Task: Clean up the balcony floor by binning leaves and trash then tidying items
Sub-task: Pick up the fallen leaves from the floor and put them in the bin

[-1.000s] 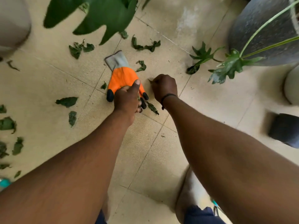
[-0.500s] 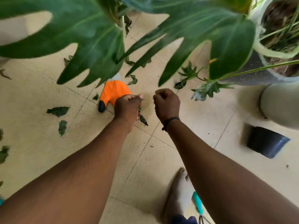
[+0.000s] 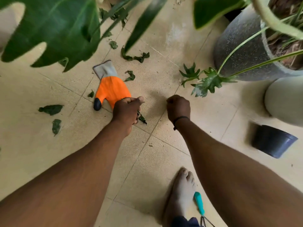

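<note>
- Left hand [image 3: 127, 110]: fingers curled tight around a bunch of dark leaf scraps; one scrap [image 3: 142, 119] sticks out below the fist. The hand overlaps the near edge of the orange glove [image 3: 112, 90]; whether it touches the glove cannot be told.
- Right hand [image 3: 178, 107]: closed in a fist, just right of the left hand and apart from it. Whether it holds anything cannot be told; nothing shows between the fingers.
- Leaves left on the floor [image 3: 164, 161]: two scraps at left [image 3: 51, 109], [image 3: 56, 126]; one small piece [image 3: 91, 94] beside the glove's thumb; a curled one [image 3: 130, 75] just right of the glove cuff; a strip [image 3: 135, 57] farther off; more at the far edge under the big overhanging leaf [image 3: 54, 28].
- No bin in view. Judgement: the step in hand is gathering leaves, far from finished.
- To do it well: keep the left fist clamped so the dangling scrap does not drop; pick with the right hand and pass finds into the left; clear the pieces around the glove first, then the two at left.
- Pinch dry scraps low against the tile; they probably crumble if crushed.
- Glove, small dark pot [image 3: 273, 141] at right and teal-handled tool [image 3: 199, 203] by the bare foot [image 3: 181, 194] look like items for tidying afterwards.
- Risk: brushing the live leaves [image 3: 206, 82] trailing from the large speckled planter [image 3: 242, 51].
</note>
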